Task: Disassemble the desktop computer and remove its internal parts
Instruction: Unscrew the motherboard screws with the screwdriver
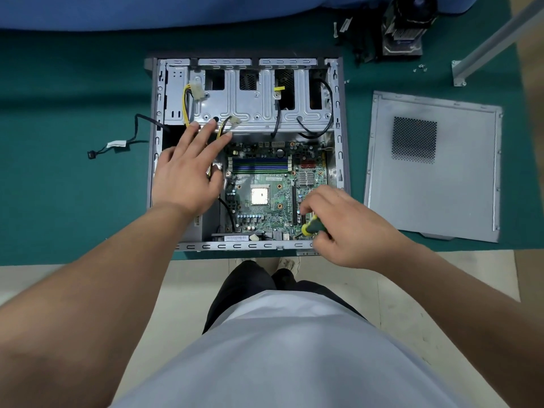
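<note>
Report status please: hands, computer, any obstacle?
Left hand flat, open, over case. Right hand grips screwdriver at motherboard near edge. Loose cables beside left fingers.

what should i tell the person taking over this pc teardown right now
Left hand: open, fingers spread over the left side of the open computer case.
Right hand: grips a green-and-yellow screwdriver, tip at the motherboard near its front right corner.
Done: side panel is off, lying on the mat right of the case; cooler sits at the far right; CPU socket is bare.
Left: motherboard and loose cables are in the case.
</note>
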`<state>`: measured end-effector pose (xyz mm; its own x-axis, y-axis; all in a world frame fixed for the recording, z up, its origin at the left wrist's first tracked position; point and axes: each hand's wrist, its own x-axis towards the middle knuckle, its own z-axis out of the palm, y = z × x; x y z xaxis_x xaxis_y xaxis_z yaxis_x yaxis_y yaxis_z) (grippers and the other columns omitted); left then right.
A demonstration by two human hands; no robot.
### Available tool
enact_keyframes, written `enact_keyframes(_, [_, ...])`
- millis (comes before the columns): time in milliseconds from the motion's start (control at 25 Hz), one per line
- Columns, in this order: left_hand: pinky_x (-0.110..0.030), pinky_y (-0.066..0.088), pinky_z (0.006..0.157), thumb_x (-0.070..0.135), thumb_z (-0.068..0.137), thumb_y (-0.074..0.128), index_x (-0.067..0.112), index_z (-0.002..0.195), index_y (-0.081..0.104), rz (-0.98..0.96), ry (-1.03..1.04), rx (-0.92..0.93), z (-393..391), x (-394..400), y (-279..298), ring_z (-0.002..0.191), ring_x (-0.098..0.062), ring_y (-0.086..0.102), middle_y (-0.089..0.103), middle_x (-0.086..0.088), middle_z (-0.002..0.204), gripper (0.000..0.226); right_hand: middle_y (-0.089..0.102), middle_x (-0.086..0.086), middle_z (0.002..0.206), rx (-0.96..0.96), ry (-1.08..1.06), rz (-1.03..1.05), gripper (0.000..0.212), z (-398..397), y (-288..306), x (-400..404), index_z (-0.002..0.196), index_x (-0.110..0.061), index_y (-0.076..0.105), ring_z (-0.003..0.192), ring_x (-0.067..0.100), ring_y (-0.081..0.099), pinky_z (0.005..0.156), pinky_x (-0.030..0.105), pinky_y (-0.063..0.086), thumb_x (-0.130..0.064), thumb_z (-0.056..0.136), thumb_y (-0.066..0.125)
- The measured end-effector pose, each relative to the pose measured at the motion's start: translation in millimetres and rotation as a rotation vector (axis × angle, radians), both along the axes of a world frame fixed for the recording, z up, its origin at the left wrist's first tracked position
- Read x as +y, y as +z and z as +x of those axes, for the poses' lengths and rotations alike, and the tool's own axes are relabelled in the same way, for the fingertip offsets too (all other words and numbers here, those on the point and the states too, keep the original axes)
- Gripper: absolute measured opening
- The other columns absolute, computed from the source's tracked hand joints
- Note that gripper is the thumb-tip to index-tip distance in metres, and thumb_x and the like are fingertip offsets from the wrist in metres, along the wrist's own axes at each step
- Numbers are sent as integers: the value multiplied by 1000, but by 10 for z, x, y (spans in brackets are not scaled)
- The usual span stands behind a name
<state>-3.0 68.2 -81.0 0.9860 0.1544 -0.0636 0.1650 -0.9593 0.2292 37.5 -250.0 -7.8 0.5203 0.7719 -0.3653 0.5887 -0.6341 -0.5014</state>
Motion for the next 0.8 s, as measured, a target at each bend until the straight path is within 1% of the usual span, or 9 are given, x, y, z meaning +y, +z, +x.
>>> enact_keyframes(80, [-51,30,115,37,92,44,46,157,27,2,1,3,-1,3,5,158,-13,10,18,16,170,68,45,-8,112,-24,5,-16,34,3,12,10,120,-26,47,98,19,49,78,33,42,-29,85,47])
enact_keyframes(200, [-51,31,114,38,91,43,46,156,29,3,3,-1,6,1,18,158,-13,10,19,16,170,67,49,-7,109,-80,-63,-69,30,-6,-5,58,116,-26,43,78,20,52,64,37,44,-50,101,32])
enact_keyframes(280, [-51,31,114,38,91,42,45,151,41,-2,2,4,8,-6,19,158,-13,10,20,15,170,60,48,-6,111,-46,-17,-25,22,4,-8,47,117,-26,45,83,15,47,67,35,41,-34,97,44])
enact_keyframes(320, [-51,31,114,39,92,41,44,143,52,-2,4,10,10,-6,21,158,-12,10,20,14,170,52,49,-7,113,-66,10,-36,30,9,5,40,119,-26,46,88,15,46,69,33,40,-28,89,48])
enact_keyframes(400, [-51,30,114,39,92,41,40,126,66,-3,12,20,11,-4,15,158,-12,9,20,14,170,42,53,-5,118,-156,-9,-110,36,-7,6,30,123,-25,48,91,18,53,67,33,43,-32,88,48])
enact_keyframes(480, [-50,30,114,38,93,42,39,121,69,-4,18,23,12,-8,11,158,-12,9,21,14,170,39,55,-1,118,-176,-32,-134,30,-17,25,43,125,-22,48,84,21,58,62,35,48,-36,99,43])
enact_keyframes(640, [-50,31,113,36,93,43,37,126,67,-11,18,16,10,-11,20,158,-12,10,21,14,169,40,55,0,109,-200,73,-94,34,-32,33,49,117,-19,55,88,23,55,69,37,49,-25,84,50])
enact_keyframes(720, [-50,31,113,37,92,43,37,132,62,-10,20,13,2,9,28,158,-11,9,21,14,169,44,56,1,109,-217,-15,-118,31,-69,38,92,119,-19,56,81,23,58,62,37,51,-32,95,44])
enact_keyframes(800, [-50,30,114,36,92,43,37,136,58,-11,18,9,2,16,31,158,-11,9,21,14,169,47,53,0,109,-181,-12,-70,25,-95,9,108,119,-18,54,84,22,54,67,40,52,-25,96,46])
